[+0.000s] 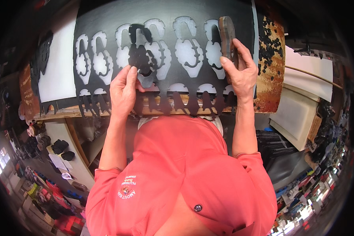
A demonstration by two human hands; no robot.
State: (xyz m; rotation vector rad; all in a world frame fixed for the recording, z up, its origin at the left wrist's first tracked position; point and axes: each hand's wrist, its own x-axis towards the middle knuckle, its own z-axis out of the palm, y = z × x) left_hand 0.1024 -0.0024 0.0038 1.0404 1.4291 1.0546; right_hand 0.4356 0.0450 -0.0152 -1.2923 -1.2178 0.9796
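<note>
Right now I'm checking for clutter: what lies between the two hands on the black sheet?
In the head view, only black sheet with white shoe-shaped cutouts lies between left hand and right hand.

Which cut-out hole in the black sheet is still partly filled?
The third hole from the left: the left hand holds its black piece there; the others show white.

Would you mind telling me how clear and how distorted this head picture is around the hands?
Head view: the left hand on the black cut-out piece and the right hand holding the brown block are sharp and evenly lit; fisheye bends the bench edge; the corners are black; the lower-right clutter glares.
</note>
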